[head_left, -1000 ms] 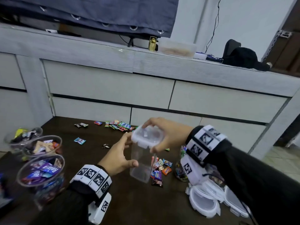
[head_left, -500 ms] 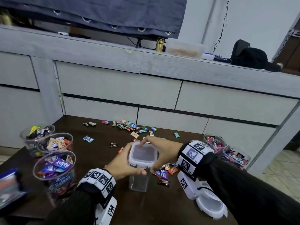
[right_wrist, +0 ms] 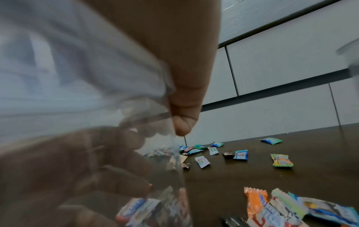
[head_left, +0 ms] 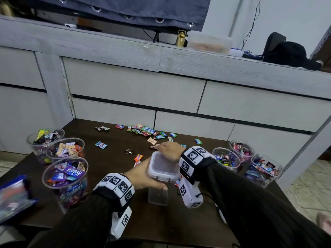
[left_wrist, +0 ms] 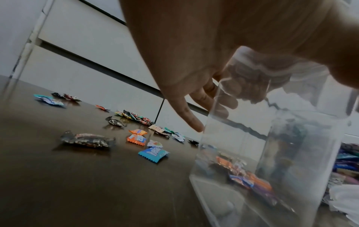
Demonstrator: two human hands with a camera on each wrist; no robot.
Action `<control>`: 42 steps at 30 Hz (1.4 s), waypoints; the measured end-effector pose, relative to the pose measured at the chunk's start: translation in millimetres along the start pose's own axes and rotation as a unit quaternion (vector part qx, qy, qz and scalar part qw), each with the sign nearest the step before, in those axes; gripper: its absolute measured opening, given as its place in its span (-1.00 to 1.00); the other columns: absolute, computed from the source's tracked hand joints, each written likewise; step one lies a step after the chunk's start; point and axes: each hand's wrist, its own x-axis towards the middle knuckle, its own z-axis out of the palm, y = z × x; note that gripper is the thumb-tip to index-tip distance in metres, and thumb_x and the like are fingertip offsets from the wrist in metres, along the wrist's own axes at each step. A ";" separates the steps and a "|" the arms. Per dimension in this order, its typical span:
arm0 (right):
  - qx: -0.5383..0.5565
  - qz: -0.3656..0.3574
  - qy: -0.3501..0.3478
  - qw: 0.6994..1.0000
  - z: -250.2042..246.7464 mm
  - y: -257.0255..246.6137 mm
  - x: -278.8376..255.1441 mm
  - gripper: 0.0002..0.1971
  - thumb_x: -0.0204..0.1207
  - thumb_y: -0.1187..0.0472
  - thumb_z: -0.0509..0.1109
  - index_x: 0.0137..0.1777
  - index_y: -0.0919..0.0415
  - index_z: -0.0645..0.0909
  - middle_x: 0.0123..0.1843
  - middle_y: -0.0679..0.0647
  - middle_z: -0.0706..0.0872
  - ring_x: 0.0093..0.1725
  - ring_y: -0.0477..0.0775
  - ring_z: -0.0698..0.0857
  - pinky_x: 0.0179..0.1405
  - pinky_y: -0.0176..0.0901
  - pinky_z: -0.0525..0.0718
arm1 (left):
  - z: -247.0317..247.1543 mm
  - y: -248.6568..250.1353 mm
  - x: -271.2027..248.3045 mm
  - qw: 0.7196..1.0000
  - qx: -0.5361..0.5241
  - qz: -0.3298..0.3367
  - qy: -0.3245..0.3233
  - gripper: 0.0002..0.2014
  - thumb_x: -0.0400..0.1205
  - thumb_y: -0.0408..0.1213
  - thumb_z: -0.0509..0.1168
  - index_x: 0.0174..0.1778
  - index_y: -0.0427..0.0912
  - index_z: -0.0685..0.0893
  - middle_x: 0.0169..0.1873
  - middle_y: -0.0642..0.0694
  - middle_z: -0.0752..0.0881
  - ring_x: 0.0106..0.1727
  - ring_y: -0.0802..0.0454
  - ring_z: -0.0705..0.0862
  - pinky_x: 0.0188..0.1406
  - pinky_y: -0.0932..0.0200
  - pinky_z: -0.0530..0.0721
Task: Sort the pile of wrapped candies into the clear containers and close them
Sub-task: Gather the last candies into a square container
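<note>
Container [head_left: 158, 192] stands at lower centre of the head view, on the table [head_left: 179, 221]. My left hand [head_left: 143, 176] curls round its wall; my right hand [head_left: 169, 149] grips the lid [head_left: 163, 167] on top. Judged light, stiff, slick plastic: hold by the sides. Left wrist view shows it holds no candy; head view cannot.

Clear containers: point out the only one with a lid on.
The tall square container held between both hands, capped by a white lid; the round candy-filled cups stand open.
</note>
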 end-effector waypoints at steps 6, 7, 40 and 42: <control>0.028 0.012 0.011 0.999 4.2 0.4 12.9 -0.67 0.71 0.16 0.02 -0.17 0.30 0.50 0.06 0.31 0.59 0.03 0.16 0.53 -0.04 -0.13 0.39 | -1.0 1.7 -1.7 1.000 0.008 -0.012 -0.005 -0.07 0.15 -0.19 0.72 0.42 0.03 0.41 0.28 0.06 0.68 0.32 0.27 0.64 0.30 0.29 0.60; 0.037 0.007 0.027 0.999 5.1 1.8 12.4 -0.71 0.71 0.16 0.03 -0.17 0.27 0.45 0.08 0.32 0.60 0.01 0.14 0.51 -0.06 -0.15 0.35 | -0.4 1.4 -1.8 1.000 0.007 -0.009 -0.003 -0.10 0.19 -0.27 0.71 0.42 0.01 0.41 0.27 0.06 0.68 0.31 0.27 0.65 0.28 0.30 0.60; 0.077 0.120 0.155 0.978 17.3 37.3 3.1 -0.49 0.63 -0.17 0.07 -0.27 0.25 0.56 -0.34 0.09 0.55 -0.23 0.16 0.54 -0.36 -0.15 0.34 | 24.9 -6.3 1.3 0.979 0.122 0.030 0.163 -0.07 0.11 0.11 0.69 0.38 0.37 0.37 0.29 0.14 0.60 0.33 0.19 0.61 0.29 -0.08 0.67; 0.053 0.115 0.168 0.978 15.7 37.7 2.6 -0.46 0.62 -0.19 0.10 -0.15 0.29 0.65 -0.21 0.15 0.62 -0.18 0.20 0.56 -0.23 -0.16 0.41 | 25.0 -7.0 1.3 0.978 0.126 0.030 0.166 -0.07 0.11 0.13 0.68 0.38 0.38 0.37 0.29 0.14 0.60 0.32 0.20 0.61 0.27 -0.08 0.68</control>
